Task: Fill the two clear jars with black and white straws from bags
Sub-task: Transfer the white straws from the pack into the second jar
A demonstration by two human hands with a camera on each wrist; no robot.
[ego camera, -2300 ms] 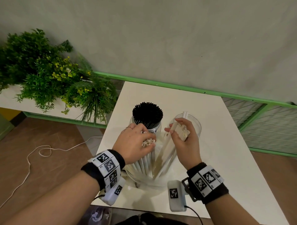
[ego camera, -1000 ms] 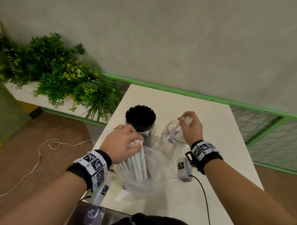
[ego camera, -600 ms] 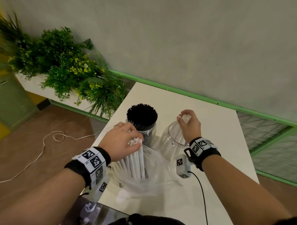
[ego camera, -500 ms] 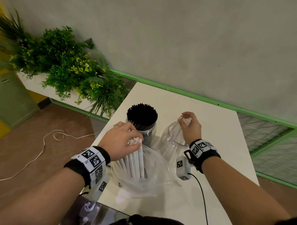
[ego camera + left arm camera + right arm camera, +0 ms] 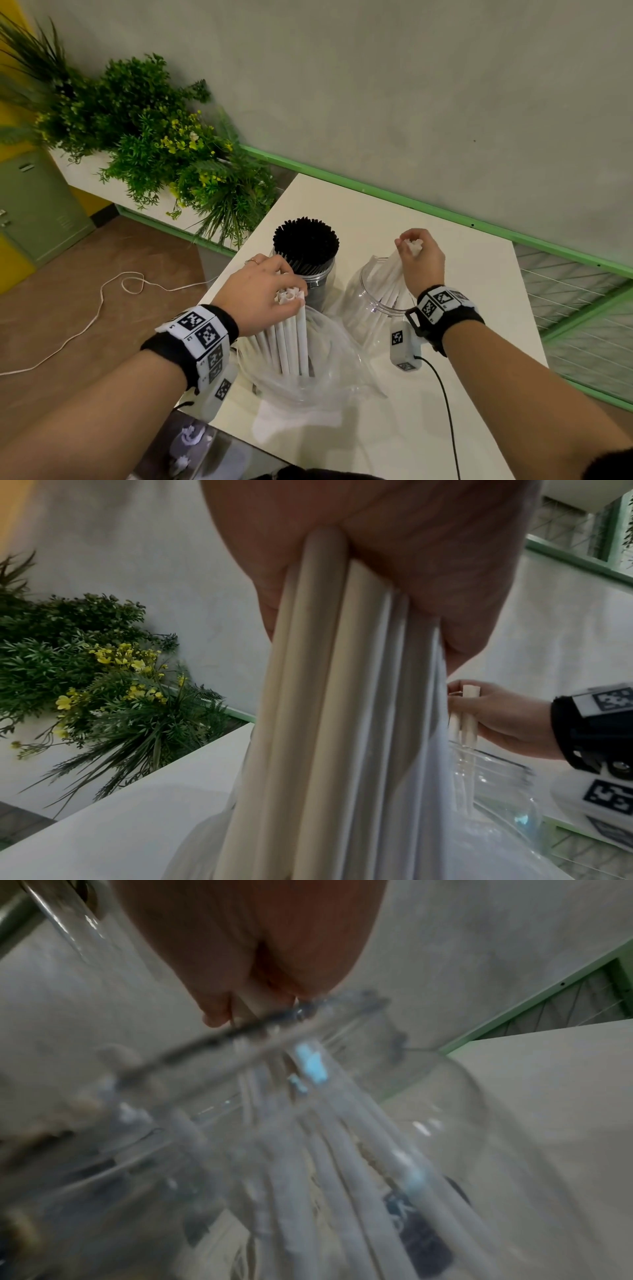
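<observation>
On the white table (image 5: pixel 472 274) a clear jar (image 5: pixel 318 284) stands packed with black straws (image 5: pixel 305 241). To its right a second clear jar (image 5: pixel 363 301) leans toward me. My right hand (image 5: pixel 419 258) pinches the top ends of a few white straws (image 5: pixel 387 281) that reach down into this jar (image 5: pixel 428 1096). My left hand (image 5: pixel 263 294) grips a bundle of white straws (image 5: pixel 291 339) upright in a clear plastic bag (image 5: pixel 329 373) at the table's front. The left wrist view shows this bundle (image 5: pixel 325 723) close up under my palm.
A planter of green plants with yellow flowers (image 5: pixel 144 137) stands left of the table. A white cord (image 5: pixel 102 301) lies on the brown floor. A green rail (image 5: pixel 411 205) runs along the wall behind the table. A green wire fence (image 5: pixel 575 308) borders the right side.
My right hand carried a few white straws from the bag over to the right jar and now holds them inside its mouth. My left hand stayed on the bundle.
</observation>
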